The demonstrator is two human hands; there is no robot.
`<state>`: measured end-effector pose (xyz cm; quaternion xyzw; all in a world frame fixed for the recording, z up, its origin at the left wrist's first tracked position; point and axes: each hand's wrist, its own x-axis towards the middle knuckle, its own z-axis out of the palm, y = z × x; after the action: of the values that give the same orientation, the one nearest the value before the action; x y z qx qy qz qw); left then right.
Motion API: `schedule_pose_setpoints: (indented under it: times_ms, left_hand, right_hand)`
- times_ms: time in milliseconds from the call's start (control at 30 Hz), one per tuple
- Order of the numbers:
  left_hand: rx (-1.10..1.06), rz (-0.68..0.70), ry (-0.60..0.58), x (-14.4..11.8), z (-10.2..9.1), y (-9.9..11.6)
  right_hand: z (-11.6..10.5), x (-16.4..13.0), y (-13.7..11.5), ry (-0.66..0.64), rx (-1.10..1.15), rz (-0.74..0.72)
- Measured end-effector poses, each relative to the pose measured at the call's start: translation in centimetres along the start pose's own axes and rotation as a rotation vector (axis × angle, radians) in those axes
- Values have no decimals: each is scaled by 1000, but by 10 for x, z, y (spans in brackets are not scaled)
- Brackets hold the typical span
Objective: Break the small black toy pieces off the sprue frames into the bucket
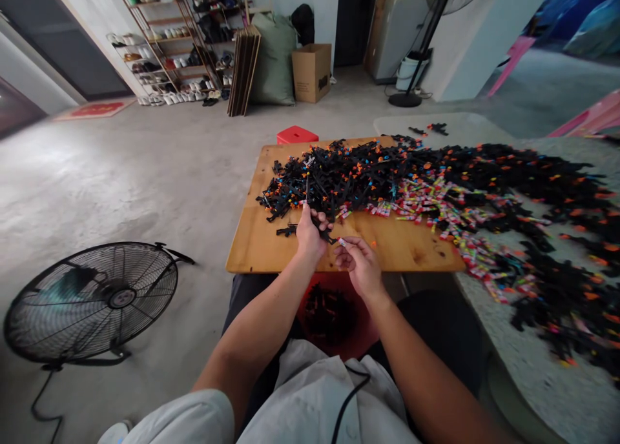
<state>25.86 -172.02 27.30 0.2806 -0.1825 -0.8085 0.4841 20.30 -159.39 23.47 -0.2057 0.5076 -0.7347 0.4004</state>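
My left hand [310, 232] is closed around a small black plastic part [323, 228] above the near edge of a wooden board [261, 237]. My right hand [358, 263] pinches a small colourful tube-shaped piece [341, 242] and holds its tip against the black part. Both hands meet just in front of a large heap of black plastic parts [339, 173] with orange and blue bits. A band of small colourful pieces [436, 205] lies to the right of the hands.
A red bin [361, 341] holding black parts sits between my knees under the board. A black floor fan [92, 299] stands at the left. A grey table [557, 379] at the right carries more black parts. A red stool [296, 134] is behind the board.
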Motion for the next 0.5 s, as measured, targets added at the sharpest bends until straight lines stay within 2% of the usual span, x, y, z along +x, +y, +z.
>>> schedule_pose_setpoints:
  times_ms: [333, 500]
  left_hand:
    - [12, 21, -31, -2, 0, 2]
    - [35, 24, -7, -3, 0, 0]
  right_hand:
    - [3, -6, 7, 8, 171, 79]
    - [3, -6, 10, 25, 192, 72]
